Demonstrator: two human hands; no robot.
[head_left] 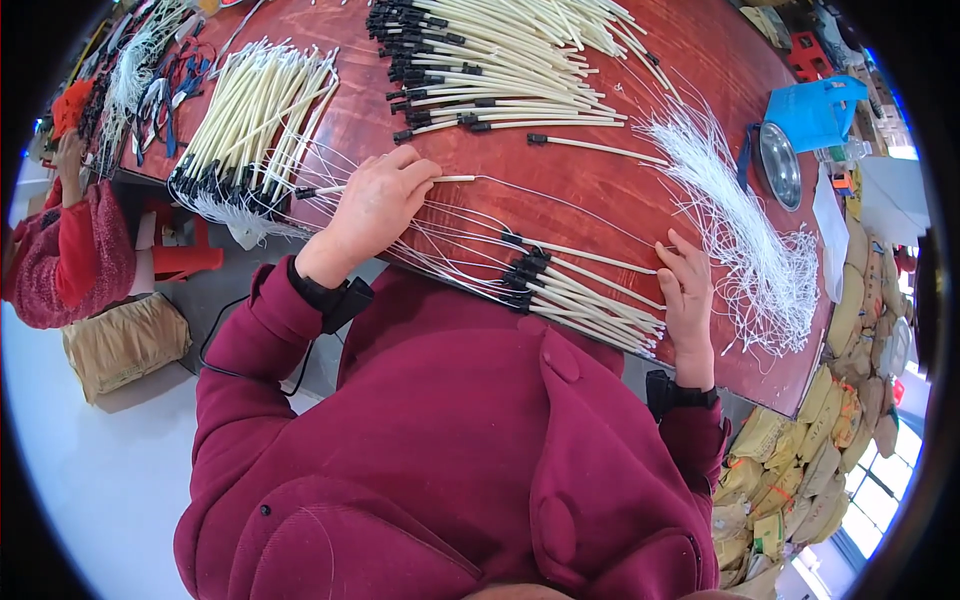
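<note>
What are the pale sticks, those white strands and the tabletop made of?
Pale sticks: probably smooth plastic, given their even cream colour, though wood is possible. White strands: likely thread or cord, being thin, loose and tangled; fibre unclear. Tabletop: seemingly varnished wood, from its reddish-brown streaks and soft shine.

The left hand (385, 205) grips a cream stick (457, 179) with a black end, just over the red desk (560, 175). From the stick's right tip a white thread (570, 205) runs to the right hand (687, 290); whether the fingers pinch it is hard to tell. A small row of sticks (595, 310) lies between the hands, along the desk's near edge. White threads (740, 220) spread at the right; a large pile (500, 60) lies at the far side, another bundle (265, 110) at the left.
</note>
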